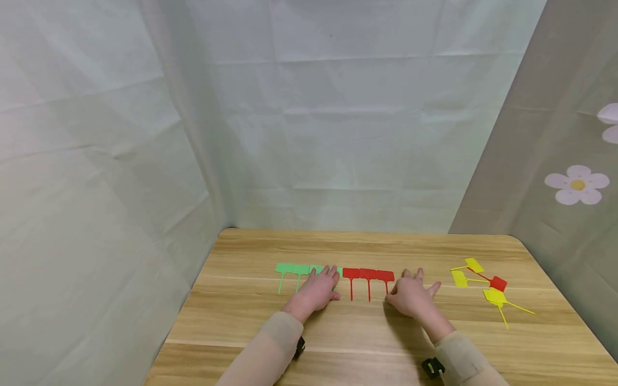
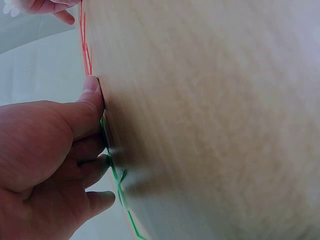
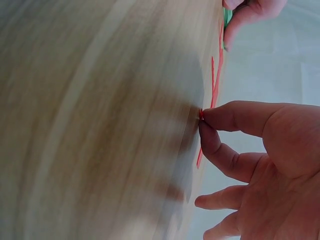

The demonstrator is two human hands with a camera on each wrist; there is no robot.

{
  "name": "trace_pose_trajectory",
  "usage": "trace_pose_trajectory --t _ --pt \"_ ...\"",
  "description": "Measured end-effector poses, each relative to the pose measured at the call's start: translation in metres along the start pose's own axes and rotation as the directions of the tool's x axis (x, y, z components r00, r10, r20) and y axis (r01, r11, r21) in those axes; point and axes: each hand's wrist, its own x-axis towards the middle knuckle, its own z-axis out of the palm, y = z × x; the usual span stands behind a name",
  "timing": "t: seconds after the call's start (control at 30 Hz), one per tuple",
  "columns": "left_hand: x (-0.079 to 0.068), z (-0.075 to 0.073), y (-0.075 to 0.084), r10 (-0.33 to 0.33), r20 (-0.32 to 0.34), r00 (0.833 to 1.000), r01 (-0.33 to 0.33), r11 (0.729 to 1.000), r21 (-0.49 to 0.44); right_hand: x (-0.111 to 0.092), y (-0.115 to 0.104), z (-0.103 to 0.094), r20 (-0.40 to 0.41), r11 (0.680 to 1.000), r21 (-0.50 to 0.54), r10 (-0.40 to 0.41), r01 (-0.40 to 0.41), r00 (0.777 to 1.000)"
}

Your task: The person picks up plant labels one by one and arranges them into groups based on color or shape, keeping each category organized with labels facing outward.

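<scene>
In the head view a row of T-shaped plastic tags, with flat heads and thin stems, lies on the table. Green tags (image 1: 292, 268) form its left part, and three red tags (image 1: 368, 274) continue it rightward, heads side by side. My left hand (image 1: 319, 288) rests on the right-hand green tags with its fingers extended, partly hiding them. Thumb and index finger of my right hand (image 1: 412, 294) pinch the stem of the rightmost red tag (image 1: 385, 275). The right wrist view shows that pinch, a bit of red (image 3: 201, 114) between the fingertips, with the other fingers spread apart.
Right of my right hand, several yellow tags (image 1: 460, 279) lie loose at mixed angles, some overlapping. Among them is another red tag (image 1: 498, 283). The wooden table (image 1: 357, 343) ends at a pale hanging cloth (image 1: 338, 161) at the back; more cloth hangs at both sides.
</scene>
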Motion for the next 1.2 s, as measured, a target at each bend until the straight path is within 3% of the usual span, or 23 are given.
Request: trace_pose_trajectory --t 0.67,1.2 --pt "0.000 0.002 0.000 0.006 -0.001 1.000 -0.006 1.000 0.002 -0.003 0.008 0.001 -0.016 1.000 0.010 0.002 -0.002 1.000" --pt "-0.001 0.000 -0.001 0.005 0.001 1.000 -0.005 1.000 0.011 -0.013 0.037 -0.014 -0.072 0.998 0.066 0.004 0.000 0.997"
